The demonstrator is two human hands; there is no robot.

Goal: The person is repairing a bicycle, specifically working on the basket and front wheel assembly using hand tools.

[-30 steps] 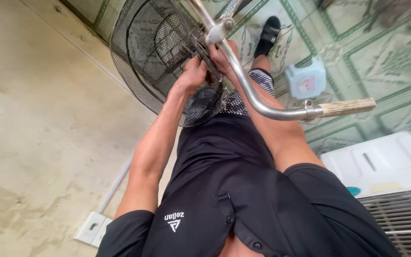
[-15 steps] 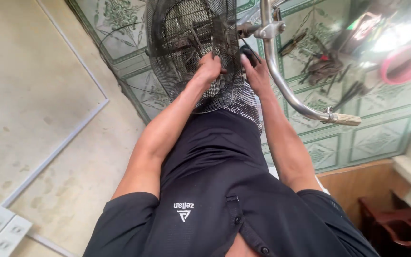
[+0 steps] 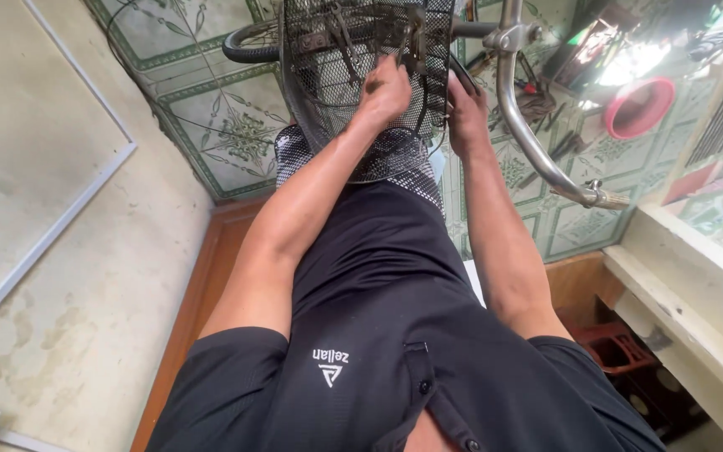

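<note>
Since 0.5 s ago your view swung: wire basket (image 3: 353, 84) now sits top-centre, bigger in frame, and both hands rode up with it. Basket = black metal mesh, rounded, dense weave, thin wires crossing inside. Your left hand (image 3: 385, 90) is pressed on the basket's front mesh, grip curled narrow around something there; can't tell what, too dark. Your right hand (image 3: 464, 117) is just right of the basket, grip closed over its right rim or a dark bar beside it; can't tell which. Right of the basket, a curved chrome handlebar (image 3: 537, 142), smooth tube, sweeps down to a ribbed end. Left of basket, a black rubber tyre (image 3: 244, 42). Under it, patterned green floor tiles (image 3: 228, 125), glossy.
</note>
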